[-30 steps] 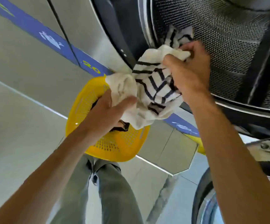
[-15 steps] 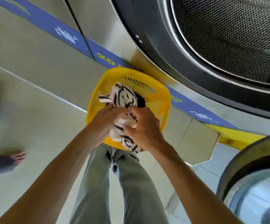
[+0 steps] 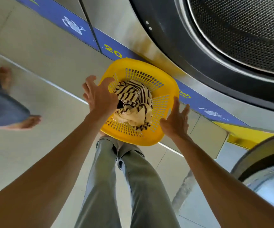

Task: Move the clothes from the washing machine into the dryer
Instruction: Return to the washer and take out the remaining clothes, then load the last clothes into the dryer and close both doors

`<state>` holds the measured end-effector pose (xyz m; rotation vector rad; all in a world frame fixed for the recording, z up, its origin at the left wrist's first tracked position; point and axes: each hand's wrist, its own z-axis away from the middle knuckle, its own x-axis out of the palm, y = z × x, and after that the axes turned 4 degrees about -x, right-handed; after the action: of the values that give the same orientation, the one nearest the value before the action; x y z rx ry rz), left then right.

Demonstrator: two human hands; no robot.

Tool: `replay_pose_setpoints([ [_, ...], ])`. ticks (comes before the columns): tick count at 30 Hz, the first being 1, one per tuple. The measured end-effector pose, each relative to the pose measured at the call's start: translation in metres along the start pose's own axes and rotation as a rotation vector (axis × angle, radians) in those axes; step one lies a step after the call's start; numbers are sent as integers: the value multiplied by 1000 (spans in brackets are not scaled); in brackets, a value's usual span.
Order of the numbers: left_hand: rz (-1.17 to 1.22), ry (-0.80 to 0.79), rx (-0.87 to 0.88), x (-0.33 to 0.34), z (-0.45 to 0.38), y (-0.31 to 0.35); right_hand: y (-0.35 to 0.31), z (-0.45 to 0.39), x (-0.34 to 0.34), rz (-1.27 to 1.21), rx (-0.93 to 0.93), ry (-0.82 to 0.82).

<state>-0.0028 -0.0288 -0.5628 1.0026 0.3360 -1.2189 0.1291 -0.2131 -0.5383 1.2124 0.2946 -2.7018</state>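
**Striped cloth lies in the yellow basket, both hands spread at its sides**

The striped cloth point(image 3: 133, 102) is cream with dark, narrow stripes, crumpled into a loose heap with folds running in several directions. A plain cream part shows at its lower edge, and a dark gap opens in the heap on its left side. It lies inside the yellow basket point(image 3: 157, 74), a plastic one with slotted walls and a smooth, broad rim, set on the floor in front of the washing machine point(image 3: 198, 76).

The left hand point(image 3: 100, 97) is over the left rim of the basket, fingers point(image 3: 90, 79) apart and straight, its thumb side just beside the cloth; whether it touches the cloth I cannot tell. The right hand point(image 3: 175, 120) is at the right rim, fingers point(image 3: 176, 104) apart and straight, clear of the cloth, with the basket wall between them. Neither hand holds anything.

Above the basket the machine's round opening shows its perforated steel drum point(image 3: 248, 33) inside a dark ring. A blue strip point(image 3: 64, 18) with yellow figures and white pictures runs along the machine fronts, behind the basket. The round door point(image 3: 261, 168) stands at lower right, near the right forearm. The person's own legs in pale grey trousers point(image 3: 133, 186) are below the basket. At left, another person's bare feet point(image 3: 27, 122) and blue jeans are blurred, well apart from the basket.
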Motion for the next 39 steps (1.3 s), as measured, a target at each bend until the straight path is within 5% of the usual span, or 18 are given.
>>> replay_pose_setpoints([
  [5,-104,-322,-35,-4,-16,-29,7,6,7,-50,-63,-71],
  [12,-174,-226,8,-30,-8,-39,11,30,-18,-110,-90,-105],
  [26,-233,-376,53,-110,137,-8,62,173,-79,-253,-87,-50],
  [39,-593,-530,459,-112,215,-3,152,317,-8,-529,109,127],
])
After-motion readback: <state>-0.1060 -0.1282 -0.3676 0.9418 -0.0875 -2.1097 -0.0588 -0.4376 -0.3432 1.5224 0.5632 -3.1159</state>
